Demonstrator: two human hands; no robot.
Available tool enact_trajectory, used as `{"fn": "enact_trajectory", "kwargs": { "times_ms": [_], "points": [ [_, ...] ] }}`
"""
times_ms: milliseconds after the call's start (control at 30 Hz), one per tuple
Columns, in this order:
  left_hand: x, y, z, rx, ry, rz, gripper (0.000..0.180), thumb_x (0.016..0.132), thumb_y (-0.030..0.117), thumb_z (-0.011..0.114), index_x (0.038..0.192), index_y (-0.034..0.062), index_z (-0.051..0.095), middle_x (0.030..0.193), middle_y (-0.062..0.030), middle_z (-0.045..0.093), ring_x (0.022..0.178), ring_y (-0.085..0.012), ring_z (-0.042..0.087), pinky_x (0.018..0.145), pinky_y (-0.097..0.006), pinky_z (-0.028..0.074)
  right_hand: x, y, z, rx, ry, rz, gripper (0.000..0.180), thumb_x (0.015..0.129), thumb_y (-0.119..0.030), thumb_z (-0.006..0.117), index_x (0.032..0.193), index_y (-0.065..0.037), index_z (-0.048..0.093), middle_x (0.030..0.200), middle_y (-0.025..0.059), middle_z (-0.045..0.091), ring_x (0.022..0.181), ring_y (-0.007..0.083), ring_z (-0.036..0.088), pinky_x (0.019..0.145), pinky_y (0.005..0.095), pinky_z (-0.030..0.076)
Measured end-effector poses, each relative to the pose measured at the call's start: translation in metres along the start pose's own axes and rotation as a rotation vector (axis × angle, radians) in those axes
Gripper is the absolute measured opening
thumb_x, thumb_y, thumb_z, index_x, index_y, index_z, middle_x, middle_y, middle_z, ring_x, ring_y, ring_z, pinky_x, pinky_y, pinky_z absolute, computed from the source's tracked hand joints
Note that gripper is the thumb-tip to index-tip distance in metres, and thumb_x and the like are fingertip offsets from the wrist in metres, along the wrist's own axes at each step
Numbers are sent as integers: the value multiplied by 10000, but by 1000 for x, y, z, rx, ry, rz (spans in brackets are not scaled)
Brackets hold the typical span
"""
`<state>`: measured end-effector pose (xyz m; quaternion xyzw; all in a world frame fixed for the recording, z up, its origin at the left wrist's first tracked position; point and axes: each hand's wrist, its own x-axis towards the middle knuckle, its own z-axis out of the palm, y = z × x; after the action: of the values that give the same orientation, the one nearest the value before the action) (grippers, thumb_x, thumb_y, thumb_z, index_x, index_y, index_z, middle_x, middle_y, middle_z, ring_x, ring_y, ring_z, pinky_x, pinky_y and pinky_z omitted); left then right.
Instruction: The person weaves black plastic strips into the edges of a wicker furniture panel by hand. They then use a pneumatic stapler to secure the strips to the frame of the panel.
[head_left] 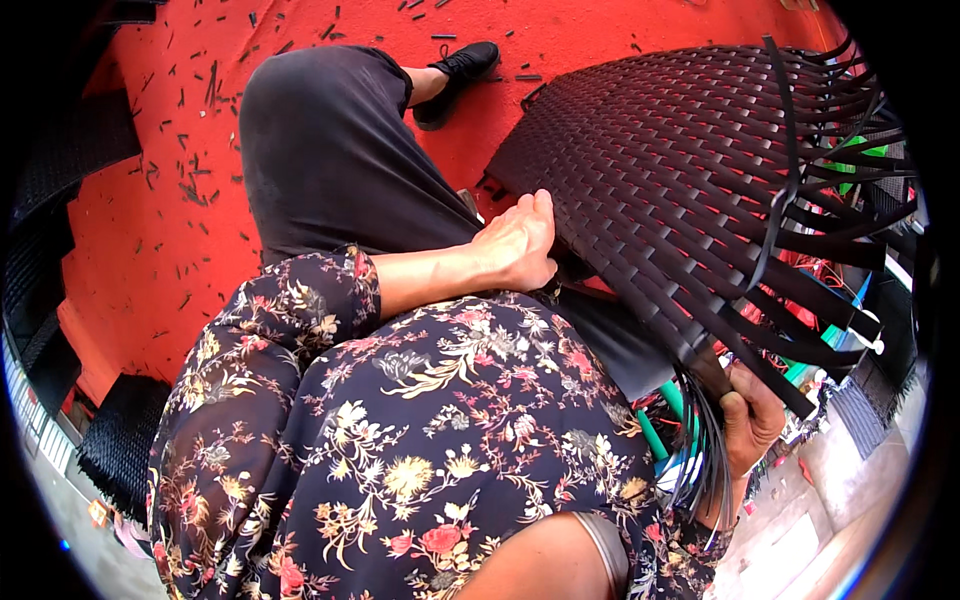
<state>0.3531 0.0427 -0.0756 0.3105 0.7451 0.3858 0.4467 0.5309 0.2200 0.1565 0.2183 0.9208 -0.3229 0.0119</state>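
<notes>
A: Where is the woven panel (650,170)?
B: Just right of the fingers of the left hand (517,243), and stretching beyond those of the right hand (757,412).
A: How do the fingers stand?
B: The right ones are curled tight on thin strips (707,450) at the panel's near corner. The left ones meet its edge; I can't tell whether they grip.
A: Anything in the way?
B: A long loose strip (783,120) crosses the weave beyond the right fingers, and wide loose ends (845,322) jut out just above and past them. The panel's edge hides what lies under the left fingertips.
A: And farther out?
B: A green tube (652,435) left of the right fingers. Left of and beyond the left ones, a dark trouser leg (325,150), a black shoe (462,75) and scraps (190,188) on the red floor (125,255).
</notes>
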Motion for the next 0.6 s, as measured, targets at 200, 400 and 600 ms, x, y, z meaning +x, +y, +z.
{"fn": "enact_trajectory", "kwargs": {
  "times_ms": [200,400,600],
  "points": [
    [-26,17,-28,120,201,397,438,719,145,686,1069,-57,515,1059,-214,565,972,-359,579,802,-419,490,-3,-4,0,120,-9,81,235,863,-111,671,1035,44,637,1003,135,661,927,193,613,899,314,454],
    [-35,43,-43,-26,537,1238,158,654,40,659,788,-19,600,894,-169,600,708,-263,600,586,-351,493,9,-5,16,104,78,39,209,747,-99,710,866,63,653,789,118,636,734,199,595,686,285,444],
    [-37,72,-54,-38,748,1467,183,778,71,638,950,8,635,1035,-141,654,888,-242,609,714,-335,467,15,-4,10,11,35,57,180,781,-86,686,891,50,643,814,119,626,745,226,597,709,299,456]
  ]
}}
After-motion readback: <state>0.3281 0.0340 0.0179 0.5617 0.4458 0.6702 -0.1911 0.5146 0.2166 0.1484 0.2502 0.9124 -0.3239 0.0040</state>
